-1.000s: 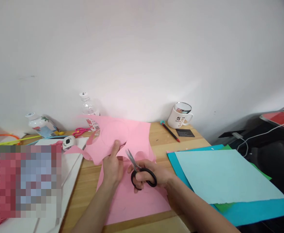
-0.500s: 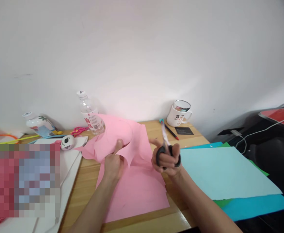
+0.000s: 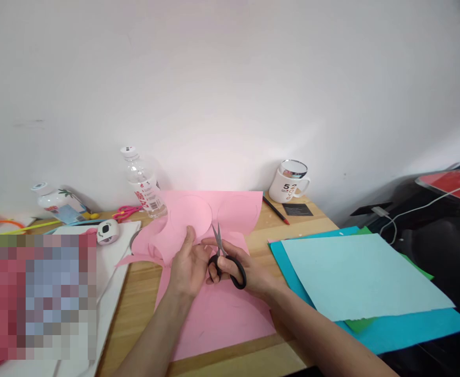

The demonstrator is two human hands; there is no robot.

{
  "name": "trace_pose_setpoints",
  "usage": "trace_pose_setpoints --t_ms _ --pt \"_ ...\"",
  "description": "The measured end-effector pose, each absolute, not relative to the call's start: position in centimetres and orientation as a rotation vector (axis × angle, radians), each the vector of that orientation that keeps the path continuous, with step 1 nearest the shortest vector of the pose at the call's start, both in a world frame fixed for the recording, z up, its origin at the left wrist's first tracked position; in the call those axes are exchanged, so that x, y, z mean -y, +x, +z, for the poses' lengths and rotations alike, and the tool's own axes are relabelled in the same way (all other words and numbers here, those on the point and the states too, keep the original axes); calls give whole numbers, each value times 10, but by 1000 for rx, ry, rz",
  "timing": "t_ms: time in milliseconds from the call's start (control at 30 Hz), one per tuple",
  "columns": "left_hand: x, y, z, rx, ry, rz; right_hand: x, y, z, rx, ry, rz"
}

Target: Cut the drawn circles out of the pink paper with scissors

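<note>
My left hand [image 3: 188, 264] grips a partly cut sheet of pink paper [image 3: 238, 209], its thumb on top of the paper. Rounded outlines are drawn on this sheet, and its left part hangs in curled strips. In my right hand [image 3: 233, 267] is a pair of black-handled scissors [image 3: 219, 243], the fingers through the loops. The blades point up and away from me, slightly apart, at the paper's edge near my left thumb. Below both hands, another pink sheet [image 3: 218, 330] lies flat on the wooden table [image 3: 123, 309].
At the back stand a clear bottle [image 3: 145, 191], a smaller bottle [image 3: 63, 204] and a white mug [image 3: 288, 180]. A black pencil [image 3: 275, 209] lies near the mug. Pink scissors [image 3: 127, 211] and a round white device [image 3: 107, 231] are at left. Light blue paper [image 3: 367, 277] tops a stack at right.
My right hand has moved left with the scissors, bringing the blades up to the pink paper beside my left hand. The held sheet has opened out to the right.
</note>
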State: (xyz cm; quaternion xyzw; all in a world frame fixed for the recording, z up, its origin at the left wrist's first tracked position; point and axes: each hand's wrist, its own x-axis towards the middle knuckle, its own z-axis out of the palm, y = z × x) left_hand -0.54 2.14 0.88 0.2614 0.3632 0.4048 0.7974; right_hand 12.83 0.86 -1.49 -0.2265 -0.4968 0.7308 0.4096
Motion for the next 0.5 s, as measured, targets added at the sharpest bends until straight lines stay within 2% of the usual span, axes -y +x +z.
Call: trace_pose_setpoints --t_ms 300,500 --pt "-11 17 7 -1209 520 1143 -10 129 -5 1355 -780 1596" --pt "1 23 8 -1694 798 1071 -10 133 -1 1310 -851 1534"
